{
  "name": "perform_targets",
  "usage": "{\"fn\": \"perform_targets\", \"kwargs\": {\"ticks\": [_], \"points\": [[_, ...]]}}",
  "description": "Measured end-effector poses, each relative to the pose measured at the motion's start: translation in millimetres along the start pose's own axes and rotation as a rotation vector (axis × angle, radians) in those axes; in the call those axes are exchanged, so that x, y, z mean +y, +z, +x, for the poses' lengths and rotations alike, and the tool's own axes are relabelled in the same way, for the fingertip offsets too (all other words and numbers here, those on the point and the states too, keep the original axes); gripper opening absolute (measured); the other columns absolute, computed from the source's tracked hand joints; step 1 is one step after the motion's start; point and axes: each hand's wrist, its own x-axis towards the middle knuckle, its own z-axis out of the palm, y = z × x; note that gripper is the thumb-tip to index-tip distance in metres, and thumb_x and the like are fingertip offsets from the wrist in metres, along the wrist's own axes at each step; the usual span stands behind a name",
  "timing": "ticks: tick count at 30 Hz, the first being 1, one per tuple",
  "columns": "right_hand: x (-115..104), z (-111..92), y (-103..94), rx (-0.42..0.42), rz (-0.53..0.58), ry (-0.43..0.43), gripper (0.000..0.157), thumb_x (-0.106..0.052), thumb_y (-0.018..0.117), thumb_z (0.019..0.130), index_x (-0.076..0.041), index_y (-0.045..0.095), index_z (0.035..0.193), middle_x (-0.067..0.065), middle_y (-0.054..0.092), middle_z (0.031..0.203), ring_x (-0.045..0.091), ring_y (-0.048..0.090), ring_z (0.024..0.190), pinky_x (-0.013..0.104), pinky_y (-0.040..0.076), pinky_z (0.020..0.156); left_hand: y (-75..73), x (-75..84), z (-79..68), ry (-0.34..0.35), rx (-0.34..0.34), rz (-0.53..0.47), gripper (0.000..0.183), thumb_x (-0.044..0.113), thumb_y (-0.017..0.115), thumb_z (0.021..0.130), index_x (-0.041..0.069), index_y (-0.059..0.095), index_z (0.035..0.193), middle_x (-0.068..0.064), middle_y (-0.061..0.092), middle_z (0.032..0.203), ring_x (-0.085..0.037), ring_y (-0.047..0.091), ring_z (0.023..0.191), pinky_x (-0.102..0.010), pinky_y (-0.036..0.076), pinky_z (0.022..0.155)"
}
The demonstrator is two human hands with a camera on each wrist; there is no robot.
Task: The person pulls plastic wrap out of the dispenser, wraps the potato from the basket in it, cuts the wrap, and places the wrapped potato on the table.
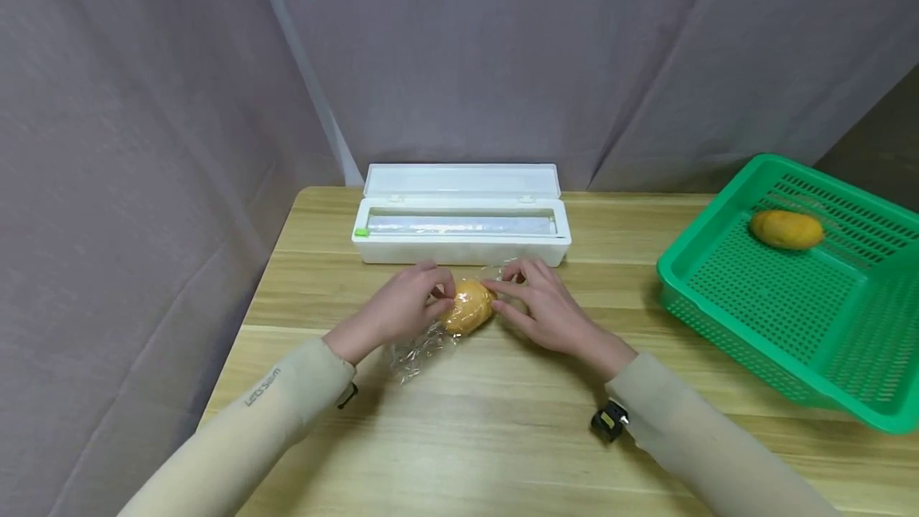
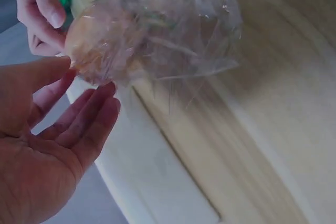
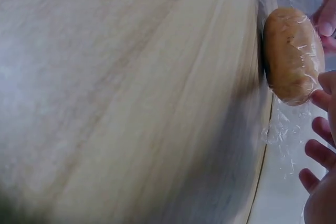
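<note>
A yellow-orange mango lies on the table between both hands, wrapped in clear plastic wrap. Loose wrap spreads past both ends, crumpled toward the lower left. At the mango's left end, my left hand pinches the wrap between thumb and forefinger. On the other side, the thumb and forefinger of my right hand meet at the film by the mango's end. The right wrist view shows the film tight and shiny over the mango, the right hand's other fingers being loosely bent.
Behind the hands stands a white wrap dispenser, lid raised, with a film roll inside and a green slider at its left. A green basket at the right holds another mango. A grey curtain hangs behind the table.
</note>
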Motion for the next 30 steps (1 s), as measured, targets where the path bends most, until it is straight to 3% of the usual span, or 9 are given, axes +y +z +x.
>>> {"fn": "perform_targets", "kwargs": {"ticks": [7,13,17,20,24,26,30], "points": [[0.8,-1.4,0.9,-0.055,0.046,0.025,0.042,-0.029,0.067,0.105,-0.017,0.067,0.146,0.008,0.069,0.127,0.03,0.057,0.125,0.06,0.041,0.114,11.7,-10.2,3.9,-0.037,0.005,-0.198,0.022,0.009,0.082,0.094,0.006,0.067,0.11,-0.009,0.075,0.109,-0.023,0.074,0.098,-0.03,0.062,0.087],[0.9,-2.2,-2.1,-0.075,0.083,0.03,0.038,-0.026,0.066,0.106,-0.017,0.07,0.143,0.007,0.069,0.128,0.03,0.058,0.124,0.062,0.041,0.114,25.0,-5.6,-3.9,-0.057,0.029,-0.285,0.024,0.014,0.085,0.092,0.006,0.067,0.106,-0.006,0.072,0.102,-0.017,0.07,0.089,-0.031,0.062,0.082],[0.1,-1.9,-2.9,-0.076,0.119,0.036,0.033,-0.023,0.065,0.106,-0.018,0.074,0.138,0.003,0.07,0.122,0.025,0.059,0.118,0.06,0.042,0.112,34.7,-0.5,-15.7,-0.053,0.088,-0.203,0.028,0.023,0.085,0.094,0.009,0.068,0.111,-0.004,0.067,0.105,-0.016,0.068,0.091,-0.031,0.061,0.083],[-0.7,-1.1,-3.5,-0.075,0.143,0.042,0.034,-0.024,0.064,0.107,-0.017,0.073,0.138,0.004,0.07,0.122,0.026,0.058,0.117,0.059,0.043,0.111,38.5,1.8,-25.8,0.006,0.124,-0.096,0.032,0.029,0.082,0.097,0.012,0.07,0.121,-0.005,0.066,0.115,-0.018,0.069,0.098,-0.033,0.061,0.086],[1.3,-3.0,-6.1,-0.05,0.18,0.091,0.038,-0.028,0.064,0.108,-0.016,0.069,0.144,0.011,0.067,0.135,0.033,0.058,0.128,0.064,0.045,0.112,40.1,2.6,-32.9,0.113,0.117,0.034,0.04,0.031,0.076,0.101,0.015,0.07,0.137,-0.005,0.065,0.129,-0.02,0.069,0.109,-0.038,0.06,0.094],[4.1,-5.4,-8.4,-0.023,0.199,0.129,0.04,-0.029,0.065,0.108,-0.016,0.067,0.146,0.013,0.065,0.139,0.035,0.059,0.129,0.066,0.047,0.109,40.5,2.6,-33.9,0.135,0.101,0.073,0.042,0.032,0.075,0.102,0.017,0.069,0.141,-0.004,0.065,0.132,-0.02,0.068,0.112,-0.039,0.059,0.096],[11.2,-9.3,-13.1,0.004,0.237,0.197,0.034,-0.026,0.067,0.107,-0.011,0.071,0.138,0.008,0.069,0.121,0.026,0.065,0.11,0.052,0.056,0.096,39.6,2.5,-35.9,0.144,0.08,0.097,0.042,0.031,0.074,0.102,0.017,0.069,0.142,-0.004,0.065,0.132,-0.02,0.067,0.114,-0.04,0.059,0.099]]}}
